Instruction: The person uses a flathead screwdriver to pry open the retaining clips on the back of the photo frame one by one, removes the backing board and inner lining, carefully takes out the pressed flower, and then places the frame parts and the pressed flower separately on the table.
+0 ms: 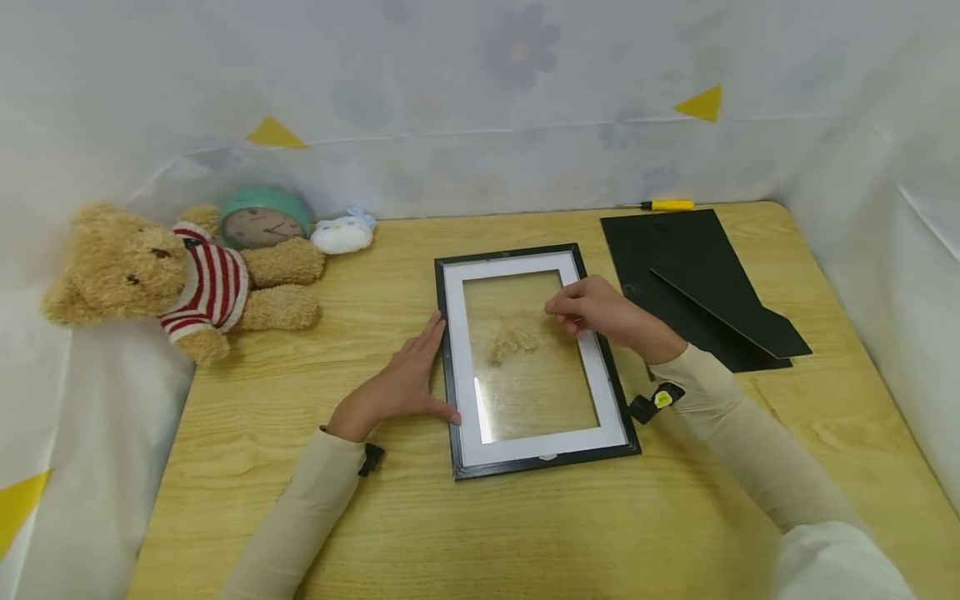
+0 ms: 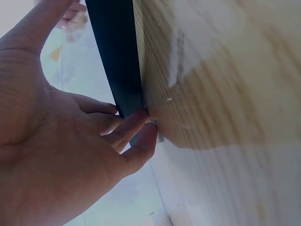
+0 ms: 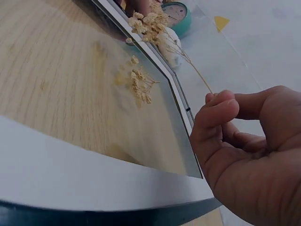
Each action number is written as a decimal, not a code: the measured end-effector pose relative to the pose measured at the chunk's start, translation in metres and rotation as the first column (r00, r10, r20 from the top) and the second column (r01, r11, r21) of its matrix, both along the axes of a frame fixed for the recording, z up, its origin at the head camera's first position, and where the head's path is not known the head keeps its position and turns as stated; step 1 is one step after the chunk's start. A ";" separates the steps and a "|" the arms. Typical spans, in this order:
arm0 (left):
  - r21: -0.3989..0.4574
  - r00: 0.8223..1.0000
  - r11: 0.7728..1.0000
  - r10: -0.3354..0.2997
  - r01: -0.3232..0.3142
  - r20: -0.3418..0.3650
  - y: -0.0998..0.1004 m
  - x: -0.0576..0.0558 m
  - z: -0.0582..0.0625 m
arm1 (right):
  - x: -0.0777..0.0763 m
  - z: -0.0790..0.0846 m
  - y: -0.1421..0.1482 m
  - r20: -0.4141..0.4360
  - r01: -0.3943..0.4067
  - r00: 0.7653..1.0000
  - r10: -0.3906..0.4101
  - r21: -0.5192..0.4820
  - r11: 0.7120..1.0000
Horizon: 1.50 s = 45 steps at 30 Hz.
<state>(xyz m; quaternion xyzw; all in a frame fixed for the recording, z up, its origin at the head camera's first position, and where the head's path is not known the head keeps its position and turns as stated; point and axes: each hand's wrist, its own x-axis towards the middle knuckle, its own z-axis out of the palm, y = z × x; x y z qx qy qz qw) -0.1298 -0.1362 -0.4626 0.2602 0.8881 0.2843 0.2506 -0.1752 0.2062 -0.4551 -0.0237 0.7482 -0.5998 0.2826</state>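
Observation:
A black picture frame (image 1: 525, 467) lies on the table with a white mat (image 1: 525, 448) around its glass. My right hand (image 1: 600, 312) is over the frame's right part, pinching the thin stem of a dried flower sprig (image 3: 153, 28) between thumb and fingertips. The sprig's pale yellow heads point away from the hand in the right wrist view. Another small dried flower cluster (image 3: 141, 84) lies on the glass. My left hand (image 1: 397, 379) rests along the frame's left side, fingers extended against the outer edge and thumb at the mat.
Right of the frame lies a black backing board (image 1: 660, 250) with its stand leg (image 1: 727, 308) raised. A yellow screwdriver (image 1: 671, 205) is at the table's back edge. A teddy bear (image 1: 210, 279), a green clock (image 1: 262, 196) and a small white plush (image 1: 343, 235) sit at the back left.

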 end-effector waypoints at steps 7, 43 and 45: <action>0.001 1.000 1.000 0.005 -0.005 0.009 -0.001 0.001 0.001 | 0.018 0.012 0.044 0.034 -0.097 0.995 0.098 -0.008 0.995; 0.003 1.000 1.000 0.007 -0.007 0.024 -0.005 0.004 -0.003 | 0.083 0.015 0.207 0.162 -0.639 0.769 0.618 0.227 0.735; 0.004 1.000 1.000 0.002 -0.002 0.024 -0.004 0.005 -0.002 | 0.084 0.015 0.201 0.165 -0.602 0.795 0.584 0.340 0.723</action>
